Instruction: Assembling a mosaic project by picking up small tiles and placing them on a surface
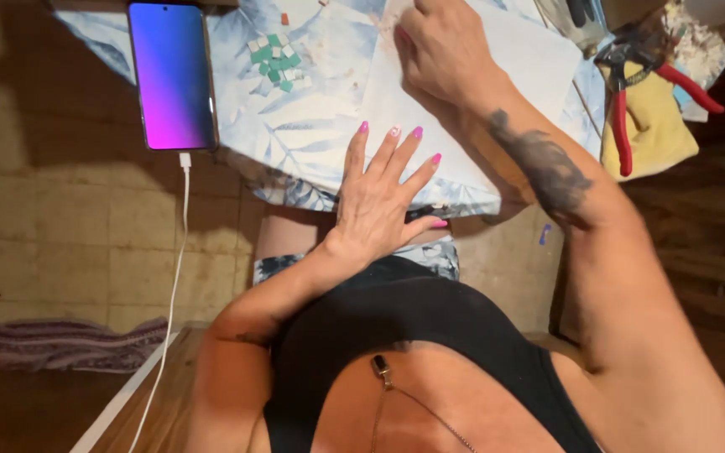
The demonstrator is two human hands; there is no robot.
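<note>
White sheet [497,67] lies diagonal – left hand [379,205] flat, right hand [442,50] on it.

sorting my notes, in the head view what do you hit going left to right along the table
phone → small pile of green and white tiles → left hand → right hand → red-handled pliers

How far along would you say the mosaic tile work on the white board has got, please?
Little looks done: the white board shows no tiles laid on its visible part. In hand: the left hand lies flat on the board's near edge, the right hand works at its far end. Left: the green and white tiles sit heaped on the leaf-print cloth; the red-handled nippers lie aside.
</note>
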